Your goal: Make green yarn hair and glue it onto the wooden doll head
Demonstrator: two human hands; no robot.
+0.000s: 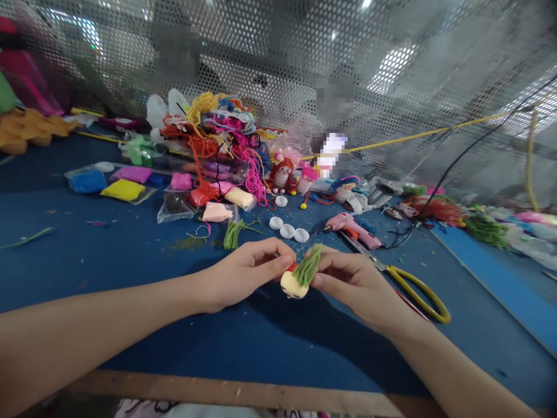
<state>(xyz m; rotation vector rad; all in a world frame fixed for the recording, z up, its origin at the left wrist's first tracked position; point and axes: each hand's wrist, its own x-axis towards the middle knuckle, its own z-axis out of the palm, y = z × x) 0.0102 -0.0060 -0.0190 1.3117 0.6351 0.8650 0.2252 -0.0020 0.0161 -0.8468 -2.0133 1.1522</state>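
Observation:
Between my two hands, above the front of the blue table, is a small doll head (pixel 292 285) in pale yellow with dark face marks. A bundle of green yarn (pixel 310 266) lies against it like hair. My left hand (pixel 256 270) is closed, thumb and fingers pinching the head's left side, where a bit of red shows. My right hand (pixel 348 284) is closed too, its thumb and fingers gripping the green yarn at the right side. The fingertips behind the head are partly hidden.
Yellow-handled scissors (pixel 418 290) and a pink glue gun (pixel 353 227) lie to the right. White caps (pixel 288 231) and cut green yarn (pixel 234 234) sit ahead. Bagged clay (pixel 124 190), piled yarn (pixel 217 125) and finished dolls (pixel 282 173) stand farther back before a perforated metal screen (pixel 278 58).

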